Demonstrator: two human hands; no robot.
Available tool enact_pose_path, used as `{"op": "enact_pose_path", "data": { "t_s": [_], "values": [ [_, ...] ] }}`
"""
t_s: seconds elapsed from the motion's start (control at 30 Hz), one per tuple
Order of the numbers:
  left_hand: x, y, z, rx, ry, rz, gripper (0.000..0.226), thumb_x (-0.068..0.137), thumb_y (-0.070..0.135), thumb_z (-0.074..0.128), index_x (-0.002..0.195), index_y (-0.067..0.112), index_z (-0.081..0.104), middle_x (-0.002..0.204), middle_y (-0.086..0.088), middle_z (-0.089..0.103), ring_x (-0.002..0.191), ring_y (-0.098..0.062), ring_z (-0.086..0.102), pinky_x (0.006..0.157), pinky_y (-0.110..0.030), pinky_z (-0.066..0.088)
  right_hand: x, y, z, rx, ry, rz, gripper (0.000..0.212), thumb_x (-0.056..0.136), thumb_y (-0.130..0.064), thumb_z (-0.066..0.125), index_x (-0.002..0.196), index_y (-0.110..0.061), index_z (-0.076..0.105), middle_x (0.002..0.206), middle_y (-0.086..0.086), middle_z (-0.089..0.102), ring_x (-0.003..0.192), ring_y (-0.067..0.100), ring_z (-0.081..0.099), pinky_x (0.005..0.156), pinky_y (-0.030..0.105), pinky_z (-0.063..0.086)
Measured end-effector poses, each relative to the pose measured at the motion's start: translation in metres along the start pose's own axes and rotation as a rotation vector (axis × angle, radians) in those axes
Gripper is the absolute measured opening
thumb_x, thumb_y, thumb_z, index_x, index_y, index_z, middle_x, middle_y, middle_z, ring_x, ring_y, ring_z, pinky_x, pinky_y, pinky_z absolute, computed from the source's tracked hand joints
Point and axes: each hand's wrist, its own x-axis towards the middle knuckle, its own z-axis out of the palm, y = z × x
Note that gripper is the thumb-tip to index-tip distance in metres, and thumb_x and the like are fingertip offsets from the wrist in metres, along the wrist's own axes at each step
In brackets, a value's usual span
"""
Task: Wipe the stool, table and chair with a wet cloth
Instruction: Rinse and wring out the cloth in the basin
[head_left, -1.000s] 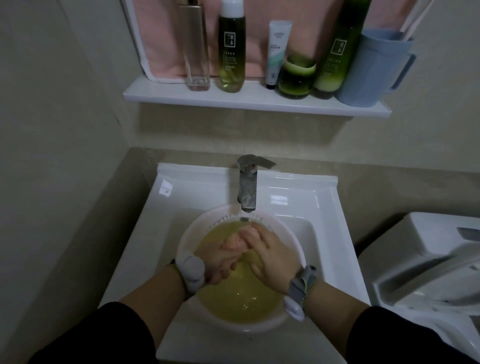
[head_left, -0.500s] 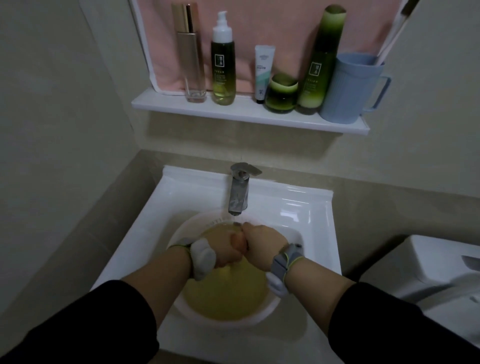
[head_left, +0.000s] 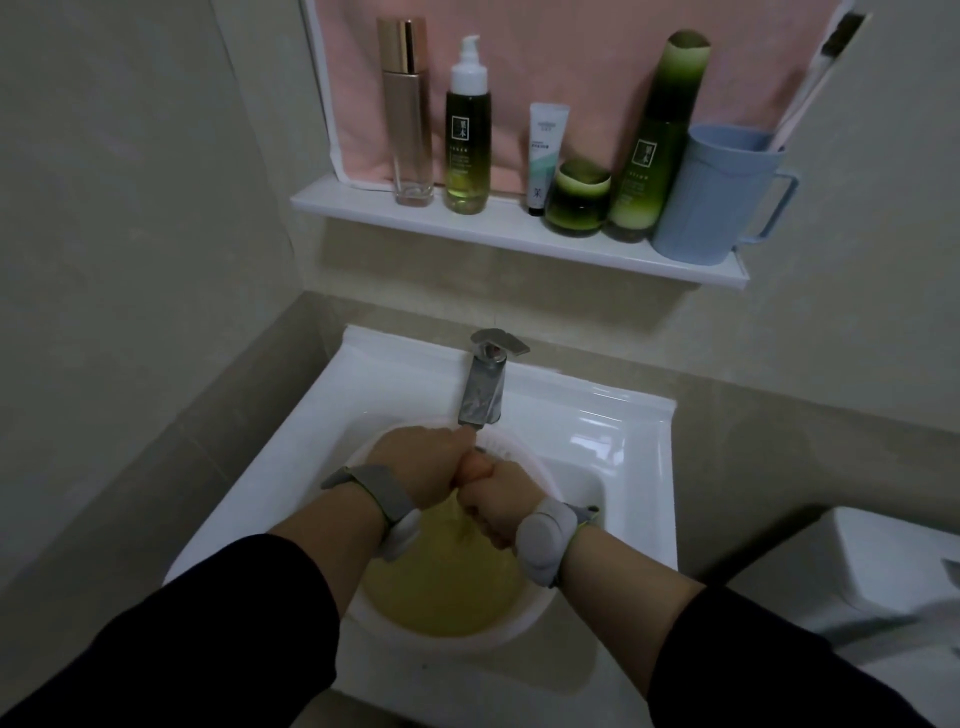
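Cloth (head_left: 475, 467), wet: wrung between left hand (head_left: 421, 467) and right hand (head_left: 501, 499), fingers (head_left: 483, 519) of both curled tight round it; best twisted opposite ways, low over basin (head_left: 540, 470), until merely damp.

Dim beige walls (head_left: 130, 208), white shelf (head_left: 467, 235) above sink (head_left: 597, 415).

Mid-frame, the faucet (head_left: 483, 387) spout hangs just above the left hand (head_left: 421, 467) and right hand (head_left: 498, 501), which grip the cloth (head_left: 475, 467), so there is little room upward. The plastic basin (head_left: 522, 629) fills the sink (head_left: 587, 415) bowl. Bare sink deck flanks the faucet. A wall (head_left: 130, 312) crowds the left, a toilet tank (head_left: 857, 566) the lower right, and a loaded shelf (head_left: 467, 231) juts out above.
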Motion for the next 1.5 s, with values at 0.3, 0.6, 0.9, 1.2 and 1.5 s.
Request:
{"op": "enact_pose_path", "data": {
  "t_s": [0.3, 0.6, 0.9, 1.2, 1.5],
  "values": [
    [-0.008, 0.000, 0.003, -0.138, -0.001, -0.130, 0.034, 0.090, 0.023, 0.050, 0.119, 0.011, 0.037, 0.101, -0.008, 0.060, 0.084, -0.026, 0.062, 0.067, -0.033, 0.047, -0.001, 0.007, 0.001, 0.217, -0.047, 0.093, 0.009, 0.084, -0.002, 0.050, 0.078, -0.007, 0.046, 0.056, 0.006, 0.039, 0.045, 0.017, 0.035, 0.044, 0.025, 0.031],
    [-0.020, -0.004, -0.016, -0.547, 0.015, -0.343, 0.060, 0.073, 0.047, 0.074, 0.116, 0.012, 0.051, 0.111, -0.011, 0.056, 0.098, -0.025, 0.055, 0.087, -0.038, 0.049, -0.009, -0.009, -0.034, -0.069, 0.233, -0.208, 0.036, 0.092, -0.019, 0.055, 0.125, -0.011, 0.041, 0.108, 0.014, 0.060, 0.085, 0.016, 0.052, 0.068, 0.018, 0.039],
    [-0.036, -0.013, -0.037, -1.021, 0.014, -0.545, 0.028, 0.094, 0.022, 0.052, 0.117, 0.010, 0.062, 0.111, -0.016, 0.067, 0.096, -0.028, 0.065, 0.087, -0.035, 0.054, -0.016, -0.039, -0.052, -0.218, 0.350, -0.384, 0.011, 0.085, -0.012, 0.057, 0.094, -0.018, 0.054, 0.092, 0.009, 0.062, 0.082, 0.025, 0.056, 0.069, 0.032, 0.047],
    [-0.043, -0.006, -0.067, -1.123, 0.303, -0.511, 0.022, 0.093, 0.041, 0.049, 0.094, 0.029, 0.068, 0.094, 0.009, 0.070, 0.085, -0.004, 0.064, 0.070, -0.016, 0.047, -0.028, -0.070, -0.054, 0.027, 0.248, -0.480, 0.031, 0.087, -0.001, 0.051, 0.075, -0.029, 0.046, 0.110, 0.025, 0.059, 0.093, 0.046, 0.060, 0.076, 0.059, 0.051],
    [-0.060, -0.020, -0.095, -1.233, 0.317, -0.531, 0.024, 0.080, 0.032, 0.072, 0.068, 0.016, 0.059, 0.057, 0.000, 0.058, 0.050, -0.014, 0.051, 0.046, -0.021, 0.040, -0.021, -0.089, -0.051, -0.034, 0.418, -0.583, 0.026, 0.088, 0.000, 0.051, 0.076, -0.023, 0.052, 0.103, 0.004, 0.041, 0.093, 0.022, 0.047, 0.077, 0.024, 0.041]
  ]
}}
